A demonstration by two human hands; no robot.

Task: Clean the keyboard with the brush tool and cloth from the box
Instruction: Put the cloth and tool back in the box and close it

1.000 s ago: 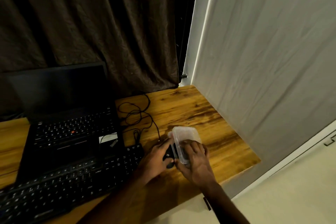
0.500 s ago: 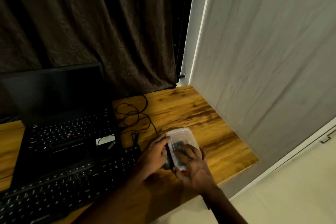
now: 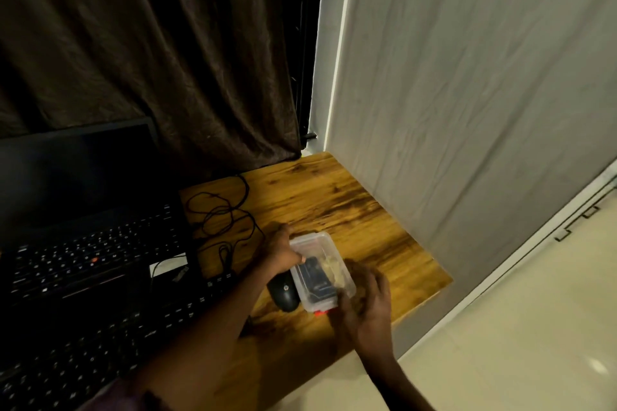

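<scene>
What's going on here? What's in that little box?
A person is handling a clear plastic box on the wooden desk, right beside the mouse. The left hand grips its far side. The right hand is at its near end, too blurred to tell its hold. A dark tool and a pale cloth show inside. The keyboard lies untouched.

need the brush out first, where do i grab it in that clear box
Probably pinch the dark brush tool across its narrow sides near mid-length, coming straight down: it lies flat along the clear box, pale cloth beside it on the right, the left hand gripping the box's left wall. Whether a lid covers it, I cannot tell.
</scene>
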